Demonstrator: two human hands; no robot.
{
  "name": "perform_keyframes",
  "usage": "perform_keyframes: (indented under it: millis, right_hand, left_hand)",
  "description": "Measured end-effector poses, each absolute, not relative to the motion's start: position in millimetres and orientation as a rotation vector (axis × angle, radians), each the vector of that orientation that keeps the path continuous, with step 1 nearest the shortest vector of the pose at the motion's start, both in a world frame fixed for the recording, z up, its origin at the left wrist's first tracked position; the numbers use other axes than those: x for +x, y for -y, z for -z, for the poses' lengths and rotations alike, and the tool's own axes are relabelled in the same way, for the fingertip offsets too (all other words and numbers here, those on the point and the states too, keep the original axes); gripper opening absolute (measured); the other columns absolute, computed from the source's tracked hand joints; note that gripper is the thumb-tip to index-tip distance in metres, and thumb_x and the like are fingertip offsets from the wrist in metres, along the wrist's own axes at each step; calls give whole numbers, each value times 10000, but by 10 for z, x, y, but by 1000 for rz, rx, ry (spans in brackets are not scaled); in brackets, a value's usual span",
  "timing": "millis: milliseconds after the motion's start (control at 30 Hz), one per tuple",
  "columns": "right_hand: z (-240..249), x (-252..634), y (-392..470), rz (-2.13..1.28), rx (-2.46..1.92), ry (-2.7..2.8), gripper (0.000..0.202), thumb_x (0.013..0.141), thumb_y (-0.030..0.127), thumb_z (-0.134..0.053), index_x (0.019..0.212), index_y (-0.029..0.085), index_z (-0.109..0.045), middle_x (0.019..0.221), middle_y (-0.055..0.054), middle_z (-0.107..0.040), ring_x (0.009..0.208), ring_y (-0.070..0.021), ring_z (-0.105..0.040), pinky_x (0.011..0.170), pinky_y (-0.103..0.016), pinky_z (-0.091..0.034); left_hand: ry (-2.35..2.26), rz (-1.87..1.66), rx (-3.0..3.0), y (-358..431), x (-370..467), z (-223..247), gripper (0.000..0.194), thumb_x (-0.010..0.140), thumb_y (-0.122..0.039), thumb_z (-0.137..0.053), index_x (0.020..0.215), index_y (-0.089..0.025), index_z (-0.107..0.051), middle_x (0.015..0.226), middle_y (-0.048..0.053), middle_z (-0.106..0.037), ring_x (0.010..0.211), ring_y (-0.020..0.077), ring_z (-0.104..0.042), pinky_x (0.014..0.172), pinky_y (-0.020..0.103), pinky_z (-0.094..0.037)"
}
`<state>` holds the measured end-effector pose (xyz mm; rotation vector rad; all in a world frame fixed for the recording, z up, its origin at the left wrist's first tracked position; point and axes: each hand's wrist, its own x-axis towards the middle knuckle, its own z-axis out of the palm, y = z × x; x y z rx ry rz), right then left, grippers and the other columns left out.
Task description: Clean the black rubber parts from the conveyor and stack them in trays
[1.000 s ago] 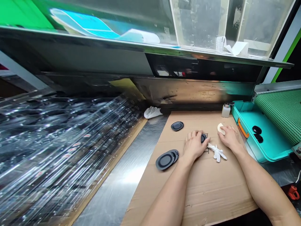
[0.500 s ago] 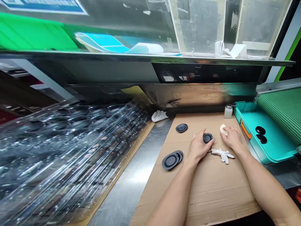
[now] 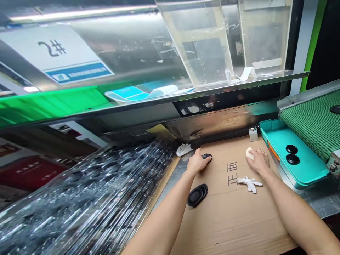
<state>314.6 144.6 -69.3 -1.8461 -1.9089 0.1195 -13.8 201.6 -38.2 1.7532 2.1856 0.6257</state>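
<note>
Head view: left hand (image 3: 197,162) pinches dark disc (image 3: 207,156) at rim, by cardboard's (image 3: 228,219) far left corner; right hand (image 3: 258,161) grips pale pad (image 3: 249,153) near right edge. Disc looks light, stiff, maybe slick: rim best hold! Pad likely soft.

"2#" stands on a white-and-blue rectangular sign (image 3: 61,56) at ten o'clock; "正面" stands on the flat brown cardboard sheet (image 3: 225,216) at four o'clock.

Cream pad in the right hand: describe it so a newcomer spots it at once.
Find the teal tray beside the green belt. Left of it, over the cardboard, the right hand holds the cream pad. It is smooth and cream; the crumpled cloth nearby is white.
</note>
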Motion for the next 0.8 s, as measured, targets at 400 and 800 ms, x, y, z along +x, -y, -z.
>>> perform_keyframes:
  millis: [400,800]
  right_hand:
    - [792,3126,-1506,-139,-1835,1879,276,943,438,-581,1135,275,-694,1107,-80,-621,1091,-252,-520,932,-359,-332]
    - [781,3041,-1467,-128,-1834,1828,389,908,450,-618,1237,245,-647,1154,-116,-610,1086,-278,-517,931,-396,-364]
  left_hand:
    - [-2076,-416,1946,-2299,-94,473,649,602,-434,-866,1155,-137,-701,1288,208,-699,1248,381,-626,1046,400,-462]
    - [-2088,-351,2070,-2209,-99,327,802,540,-508,-809,1225,-118,-662,1401,270,-585,1346,494,-491,1102,593,-374]
